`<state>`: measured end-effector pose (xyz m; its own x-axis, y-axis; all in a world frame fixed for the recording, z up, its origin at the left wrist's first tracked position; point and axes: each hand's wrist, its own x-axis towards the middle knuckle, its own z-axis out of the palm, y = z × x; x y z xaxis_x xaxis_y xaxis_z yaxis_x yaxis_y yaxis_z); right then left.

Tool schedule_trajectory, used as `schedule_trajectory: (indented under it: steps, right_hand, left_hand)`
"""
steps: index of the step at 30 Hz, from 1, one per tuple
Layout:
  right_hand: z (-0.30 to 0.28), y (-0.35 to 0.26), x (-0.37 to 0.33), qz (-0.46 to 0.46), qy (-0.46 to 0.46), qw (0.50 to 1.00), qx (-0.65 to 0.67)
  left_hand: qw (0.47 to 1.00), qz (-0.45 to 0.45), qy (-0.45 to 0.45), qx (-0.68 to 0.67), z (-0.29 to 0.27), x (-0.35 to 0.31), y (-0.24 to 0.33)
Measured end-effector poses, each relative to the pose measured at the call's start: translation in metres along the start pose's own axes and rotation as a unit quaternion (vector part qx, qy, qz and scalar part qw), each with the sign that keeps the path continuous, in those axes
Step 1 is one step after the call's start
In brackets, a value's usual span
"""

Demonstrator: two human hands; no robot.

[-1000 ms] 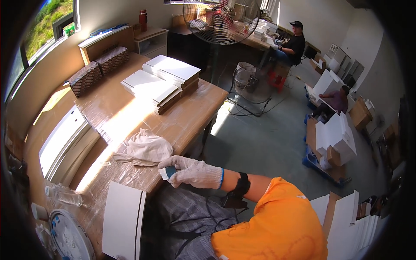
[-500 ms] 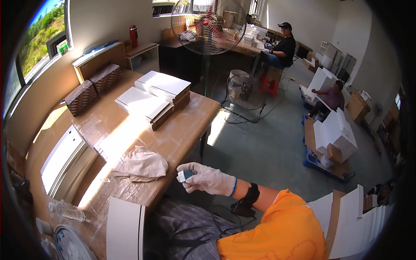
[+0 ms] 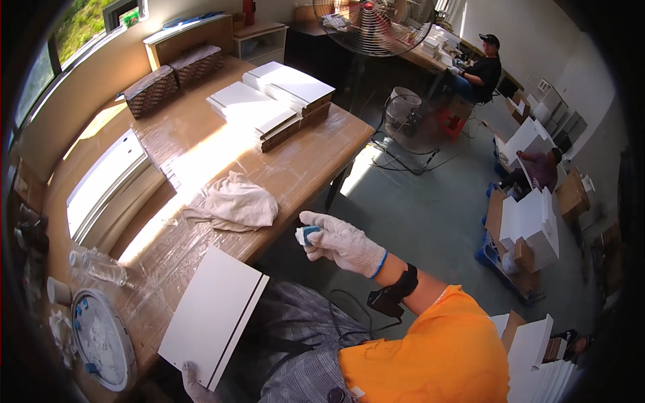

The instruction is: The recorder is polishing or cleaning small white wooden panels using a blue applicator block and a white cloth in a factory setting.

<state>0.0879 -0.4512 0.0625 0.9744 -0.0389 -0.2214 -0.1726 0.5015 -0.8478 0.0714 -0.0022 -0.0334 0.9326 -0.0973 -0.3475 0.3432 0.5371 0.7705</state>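
Note:
My right hand (image 3: 348, 247), in a whitish knit glove, is raised beyond the table's front edge. Its fingers pinch a small blue block (image 3: 311, 233) with white material on its end; I cannot tell exactly what it is. At the bottom my gloved left hand (image 3: 196, 384), partly cut off by the frame, grips the lower edge of a white panel (image 3: 213, 309) with a dark groove along one side. The panel is tilted over the table's near edge, beside my lap. A crumpled cream cloth (image 3: 238, 203) lies on the table just behind the panel.
A round lid (image 3: 102, 336) with white paste and blue bits lies at the left, near a clear bottle (image 3: 97, 267). White boards (image 3: 107, 181) and stacked panels (image 3: 269, 107) rest on the plastic-covered table (image 3: 339, 138). Two people sit farther off; a fan (image 3: 376, 23) stands behind.
The view has shifted down, bringing my left hand into sight on the panel. The panel has turned and more of it shows. My right hand still holds the blue block.

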Motion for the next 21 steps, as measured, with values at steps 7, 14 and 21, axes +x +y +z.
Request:
schedule_trajectory:
  steps: [7, 14, 21]
  right_hand:
    - [-0.001, 0.003, 0.009, 0.055, -0.002, 0.986, 0.16]
    - [0.009, 0.021, 0.018, 0.098, -0.061, 0.976, 0.183]
    - [0.011, 0.021, 0.025, 0.051, -0.029, 0.997, -0.059]
  left_hand:
    - [0.988, -0.021, 0.154, -0.019, 0.014, 0.002, -0.009]
    - [0.987, -0.021, 0.155, -0.045, 0.016, -0.014, -0.008]
    - [0.982, -0.031, 0.173, -0.073, 0.022, -0.013, -0.012]
